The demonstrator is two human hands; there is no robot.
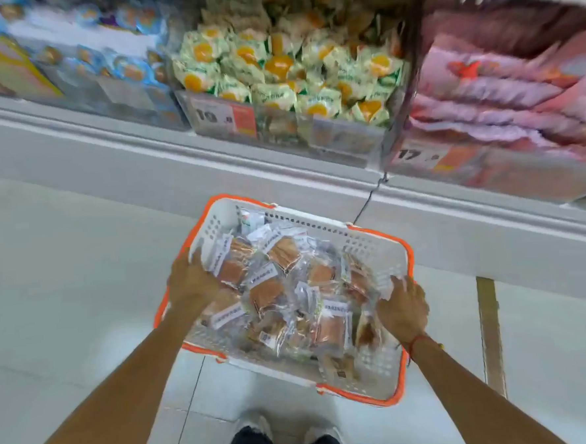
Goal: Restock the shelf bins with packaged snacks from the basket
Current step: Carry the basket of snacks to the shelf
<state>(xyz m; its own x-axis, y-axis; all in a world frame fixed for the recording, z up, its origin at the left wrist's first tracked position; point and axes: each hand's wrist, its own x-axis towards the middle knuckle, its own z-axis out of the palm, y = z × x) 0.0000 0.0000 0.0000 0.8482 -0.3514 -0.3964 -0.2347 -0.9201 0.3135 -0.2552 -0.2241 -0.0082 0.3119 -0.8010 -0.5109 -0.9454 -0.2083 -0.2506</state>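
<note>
The packaged snacks [282, 291], brown pieces in clear wrappers with white labels, fill the white basket with orange rim [375, 247], which stands on the pale tiled floor [65, 287] in front of the shelf. The basket looks close to full, so I judge that the restocking is only at its beginning and nearly all packets are left to move. The left hand [192, 283] rests over the left edge of the basket with its fingers bent onto the packets there; the right hand [401, 306] has its fingers curled on packets at the right side. Above, the bin of yellow-and-white packets [286, 74] is already heaped, and the bin of pink packets [502, 82] beside it seems well filled too.
</note>
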